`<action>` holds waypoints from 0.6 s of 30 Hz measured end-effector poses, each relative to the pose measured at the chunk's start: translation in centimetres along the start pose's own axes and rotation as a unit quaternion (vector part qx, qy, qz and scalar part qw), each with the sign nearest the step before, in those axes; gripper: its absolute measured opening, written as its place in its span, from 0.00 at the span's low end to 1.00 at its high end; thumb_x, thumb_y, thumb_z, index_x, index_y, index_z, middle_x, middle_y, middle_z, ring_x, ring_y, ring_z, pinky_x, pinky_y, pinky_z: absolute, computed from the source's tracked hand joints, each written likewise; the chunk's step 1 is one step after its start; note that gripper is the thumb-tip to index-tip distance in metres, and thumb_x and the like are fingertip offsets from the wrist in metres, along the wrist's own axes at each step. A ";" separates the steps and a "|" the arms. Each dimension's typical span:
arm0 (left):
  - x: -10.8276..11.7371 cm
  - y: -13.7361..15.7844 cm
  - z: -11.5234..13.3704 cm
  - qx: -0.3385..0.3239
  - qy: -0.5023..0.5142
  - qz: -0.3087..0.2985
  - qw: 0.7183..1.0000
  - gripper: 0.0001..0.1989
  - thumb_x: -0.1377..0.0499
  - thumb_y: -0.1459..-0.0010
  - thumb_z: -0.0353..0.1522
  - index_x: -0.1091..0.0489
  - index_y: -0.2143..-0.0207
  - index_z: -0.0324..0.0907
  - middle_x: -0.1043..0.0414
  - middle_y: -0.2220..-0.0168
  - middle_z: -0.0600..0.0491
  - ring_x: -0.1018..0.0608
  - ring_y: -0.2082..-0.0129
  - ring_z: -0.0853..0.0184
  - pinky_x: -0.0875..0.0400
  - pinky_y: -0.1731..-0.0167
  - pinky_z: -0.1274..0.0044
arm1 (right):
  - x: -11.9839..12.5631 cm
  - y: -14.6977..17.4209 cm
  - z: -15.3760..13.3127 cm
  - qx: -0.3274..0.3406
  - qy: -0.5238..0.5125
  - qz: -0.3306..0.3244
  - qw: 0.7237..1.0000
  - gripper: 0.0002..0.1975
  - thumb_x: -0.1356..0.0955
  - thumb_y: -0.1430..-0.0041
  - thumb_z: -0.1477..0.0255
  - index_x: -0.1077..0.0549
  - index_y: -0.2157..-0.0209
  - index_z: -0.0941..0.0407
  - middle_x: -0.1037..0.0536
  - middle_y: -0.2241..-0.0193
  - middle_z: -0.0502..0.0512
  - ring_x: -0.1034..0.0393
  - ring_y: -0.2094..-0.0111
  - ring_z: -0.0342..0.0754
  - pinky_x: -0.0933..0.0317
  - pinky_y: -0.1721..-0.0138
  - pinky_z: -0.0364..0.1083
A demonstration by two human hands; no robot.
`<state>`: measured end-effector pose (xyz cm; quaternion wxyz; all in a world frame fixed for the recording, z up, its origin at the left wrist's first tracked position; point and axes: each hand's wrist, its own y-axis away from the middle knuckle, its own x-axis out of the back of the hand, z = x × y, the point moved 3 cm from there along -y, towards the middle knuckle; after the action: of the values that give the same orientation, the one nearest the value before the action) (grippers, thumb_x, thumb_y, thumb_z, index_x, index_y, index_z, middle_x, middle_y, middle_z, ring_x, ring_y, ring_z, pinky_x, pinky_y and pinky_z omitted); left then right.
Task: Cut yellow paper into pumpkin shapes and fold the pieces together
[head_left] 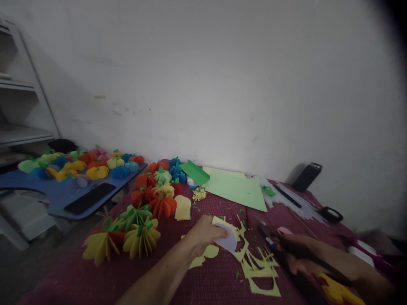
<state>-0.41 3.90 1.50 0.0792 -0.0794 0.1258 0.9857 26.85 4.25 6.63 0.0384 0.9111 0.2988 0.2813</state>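
Note:
My left hand point(206, 233) is closed on a pale yellow paper sheet point(218, 221), its thumb pressing a lavender rounded paper piece point(227, 239) against it. Cut yellow paper scraps point(262, 286) with curved openings lie just right of that hand. Rounded yellow cut-outs point(210, 251) are partly hidden under my left wrist. Smeared by motion, my right hand point(295, 256) is at the lower right among dark, long shapes. Whether it grips one of them is unclear. Near its wrist is a yellow handle-like object point(338, 290).
Colourful paper pumpkins point(163, 205) crowd the left of the maroon tabletop point(219, 279). More stand on a blue table point(127, 180) beside a flat black object point(90, 198). Green sheets point(237, 192) lie at the back. A black roll point(330, 214) and black box point(307, 177) are at right.

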 end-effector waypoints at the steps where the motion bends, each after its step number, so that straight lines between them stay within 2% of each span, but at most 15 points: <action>1: 0.0 0.1 0.0 0.001 -0.001 0.001 1.000 0.02 0.42 0.67 0.26 0.32 0.83 0.36 0.32 0.83 0.55 0.31 0.82 0.70 0.41 0.83 0.80 | -0.4 -0.1 -0.2 0.030 0.006 0.013 0.999 0.16 0.31 0.54 0.64 0.30 0.64 0.58 0.27 0.73 0.55 0.33 0.72 0.48 0.39 0.71 0.45; 4: 0.0 0.3 0.1 -0.010 -0.024 0.017 1.000 0.03 0.41 0.67 0.26 0.32 0.82 0.36 0.33 0.83 0.55 0.32 0.81 0.71 0.41 0.82 0.80 | -2.8 -0.9 -2.1 0.085 -0.016 0.109 0.990 0.17 0.33 0.50 0.67 0.38 0.57 0.54 0.29 0.69 0.52 0.34 0.69 0.46 0.40 0.68 0.44; 8: 0.0 0.2 -0.2 -0.043 -0.067 -0.005 0.997 0.02 0.42 0.64 0.27 0.31 0.82 0.35 0.36 0.83 0.57 0.35 0.81 0.73 0.45 0.82 0.82 | -7.4 -3.3 -4.9 0.113 -0.059 0.110 0.986 0.20 0.33 0.50 0.72 0.43 0.56 0.54 0.30 0.68 0.52 0.35 0.74 0.42 0.41 0.76 0.41; 10: -0.1 0.0 -0.5 -0.061 -0.078 -0.030 0.995 0.03 0.43 0.63 0.26 0.31 0.81 0.35 0.37 0.83 0.57 0.37 0.82 0.74 0.46 0.82 0.82 | -8.8 -4.4 -5.4 0.131 -0.062 0.110 0.983 0.20 0.34 0.50 0.74 0.43 0.55 0.54 0.30 0.67 0.51 0.35 0.73 0.42 0.40 0.74 0.41; 13: -0.2 -0.2 -0.9 -0.084 -0.092 -0.062 0.990 0.05 0.44 0.62 0.27 0.30 0.79 0.34 0.39 0.82 0.57 0.40 0.82 0.76 0.48 0.82 0.82 | -9.5 -5.7 -5.5 0.161 -0.042 0.116 0.979 0.20 0.35 0.51 0.76 0.42 0.55 0.54 0.30 0.67 0.50 0.35 0.71 0.43 0.40 0.71 0.41; 18: -0.4 0.0 -1.1 -0.095 -0.124 -0.084 0.984 0.05 0.44 0.61 0.28 0.31 0.78 0.35 0.41 0.82 0.57 0.43 0.82 0.76 0.51 0.83 0.82 | -9.7 -7.0 -5.1 0.178 -0.060 0.092 0.978 0.17 0.34 0.53 0.79 0.39 0.60 0.56 0.33 0.72 0.48 0.38 0.72 0.41 0.42 0.72 0.40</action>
<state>0.13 3.55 0.57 0.1688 0.0255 0.0138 0.9852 13.99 4.00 4.50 -0.1325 0.9423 0.2560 0.1705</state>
